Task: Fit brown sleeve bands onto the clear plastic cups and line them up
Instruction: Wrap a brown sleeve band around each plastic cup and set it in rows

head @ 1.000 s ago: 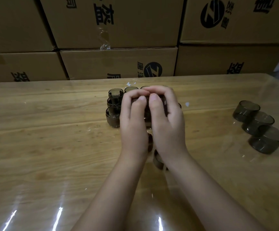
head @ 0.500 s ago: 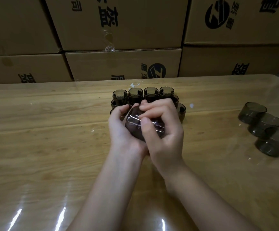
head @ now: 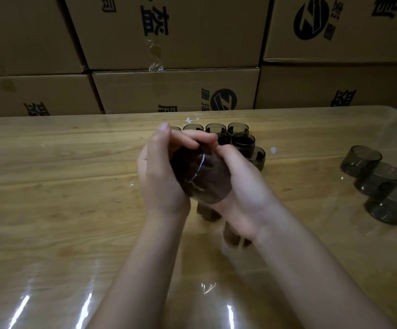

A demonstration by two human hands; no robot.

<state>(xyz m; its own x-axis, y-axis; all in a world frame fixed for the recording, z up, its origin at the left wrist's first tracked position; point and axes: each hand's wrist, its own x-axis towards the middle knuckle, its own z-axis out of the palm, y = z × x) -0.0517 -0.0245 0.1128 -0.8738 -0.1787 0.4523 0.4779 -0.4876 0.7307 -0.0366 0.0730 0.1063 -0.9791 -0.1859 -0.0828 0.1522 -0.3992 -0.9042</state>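
My left hand (head: 159, 176) and right hand (head: 242, 188) both curled round tinted cup (head: 202, 179), above table, just near side of cup cluster (head: 242, 141); three loose cups (head: 380, 179) well right of cluster.

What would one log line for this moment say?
left hand: grips cup | right hand: grips cup | lined-up cups: behind hands | three dark cups: far right

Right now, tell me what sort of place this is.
Probably a storeroom or packing workshop: printed cardboard cartons stacked behind the wooden table, identical small cups grouped in rows on it, and three tinted cups at the right.
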